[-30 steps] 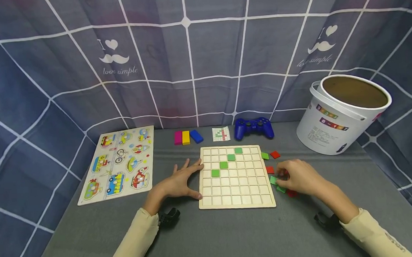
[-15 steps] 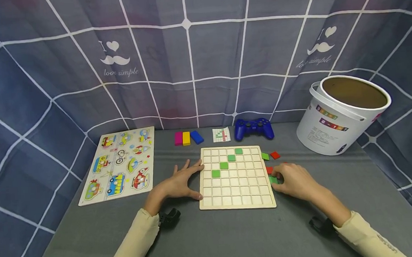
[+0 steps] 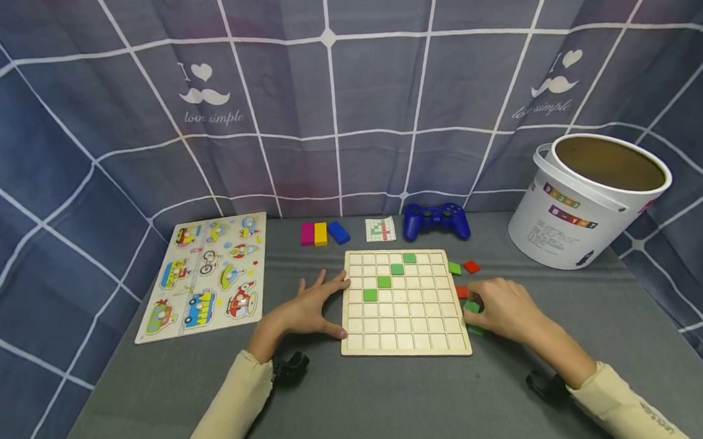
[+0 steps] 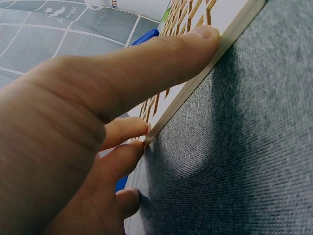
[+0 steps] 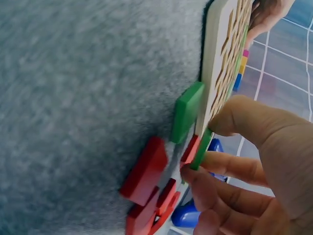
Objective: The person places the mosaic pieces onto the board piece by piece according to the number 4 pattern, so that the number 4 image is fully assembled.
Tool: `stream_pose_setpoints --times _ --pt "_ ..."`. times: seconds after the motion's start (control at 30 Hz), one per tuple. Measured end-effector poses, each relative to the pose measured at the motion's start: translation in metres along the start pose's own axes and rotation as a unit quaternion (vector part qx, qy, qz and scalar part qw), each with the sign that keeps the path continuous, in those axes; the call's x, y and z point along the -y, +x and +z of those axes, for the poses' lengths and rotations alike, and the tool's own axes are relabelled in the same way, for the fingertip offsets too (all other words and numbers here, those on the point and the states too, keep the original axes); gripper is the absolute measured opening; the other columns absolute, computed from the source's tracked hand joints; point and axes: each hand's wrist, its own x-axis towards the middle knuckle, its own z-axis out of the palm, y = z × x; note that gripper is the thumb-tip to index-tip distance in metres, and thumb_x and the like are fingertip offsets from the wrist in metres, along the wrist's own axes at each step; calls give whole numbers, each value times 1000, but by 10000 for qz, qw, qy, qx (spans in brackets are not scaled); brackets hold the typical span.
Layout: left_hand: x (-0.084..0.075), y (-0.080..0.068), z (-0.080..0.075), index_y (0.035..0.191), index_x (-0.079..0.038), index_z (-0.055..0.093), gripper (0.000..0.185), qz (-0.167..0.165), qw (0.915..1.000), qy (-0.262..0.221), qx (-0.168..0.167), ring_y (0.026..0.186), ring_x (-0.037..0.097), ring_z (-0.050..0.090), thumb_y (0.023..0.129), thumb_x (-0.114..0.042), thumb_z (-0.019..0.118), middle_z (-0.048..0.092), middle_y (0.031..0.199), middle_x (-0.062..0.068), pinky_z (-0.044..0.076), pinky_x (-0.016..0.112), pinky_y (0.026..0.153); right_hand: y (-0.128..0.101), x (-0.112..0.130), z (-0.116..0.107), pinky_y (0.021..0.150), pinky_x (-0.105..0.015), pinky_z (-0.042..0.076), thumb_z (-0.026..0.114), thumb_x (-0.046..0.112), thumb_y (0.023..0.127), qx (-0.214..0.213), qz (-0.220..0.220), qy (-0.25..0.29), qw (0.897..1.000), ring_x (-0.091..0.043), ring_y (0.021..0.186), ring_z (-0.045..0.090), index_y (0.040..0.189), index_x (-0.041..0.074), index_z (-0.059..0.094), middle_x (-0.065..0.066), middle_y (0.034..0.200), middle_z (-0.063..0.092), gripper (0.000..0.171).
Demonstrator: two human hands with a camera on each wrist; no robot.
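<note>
A wooden grid board (image 3: 405,310) lies in the middle of the table, with several green tiles (image 3: 370,295) set in a diagonal in its cells. My left hand (image 3: 297,315) touches the board's left edge, thumb and fingers spread and fairly straight; the thumb (image 4: 190,46) rests on the rim in the left wrist view. At the board's right edge, my right hand (image 3: 505,309) pinches a green tile (image 5: 201,151) between thumb and fingertips. Below that hand lie another green tile (image 5: 187,111) and several red tiles (image 5: 145,171), partly hidden by it in the head view.
Behind the board are a small pattern card (image 3: 380,230), a blue game controller (image 3: 435,221) and magenta, yellow and blue blocks (image 3: 338,232). A picture puzzle board (image 3: 210,275) lies left; a white bucket (image 3: 560,223) stands right. A patterned curtain (image 3: 369,111) hangs behind.
My right hand has shifted slightly left from over the loose tiles and now has a green tile pinched at the board's edge. My left hand has stayed on the board.
</note>
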Motion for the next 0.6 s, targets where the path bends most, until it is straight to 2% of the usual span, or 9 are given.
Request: stream_pose_setpoints --times 0.2,0.3,0.43,0.6 --pt "0 0 -2 158 -12 31 103 30 10000 33 -17 150 41 -5 76 -35 88 13 167 6 -10 70 110 9 12 -4 46 -27 34 79 20 76 -160 -370 339 9986 -5 54 41 77 15 67 9 64 52 13" --pt "1 -2 -2 158 -12 32 103 27 10000 38 -33 150 41 -4 76 -36 89 13 167 6 -10 70 110 16 25 1 49 -25 39 79 19 77 -163 -777 501 9956 -4 59 47 85 15 71 8 72 59 12" --pt "1 -2 -1 158 -12 32 103 29 10000 16 -5 150 42 -4 76 -37 89 14 167 7 -10 71 110 27 46 10 50 -22 41 78 18 78 -207 -1387 552 9886 -3 61 48 86 16 72 7 78 61 10" --pt "0 -1 0 158 -13 32 102 -16 10000 56 -5 150 40 -4 76 -37 88 13 167 5 -10 70 110 45 74 20 51 -22 40 78 17 79 -232 -1820 612 9811 -3 58 45 88 15 73 6 79 61 10"
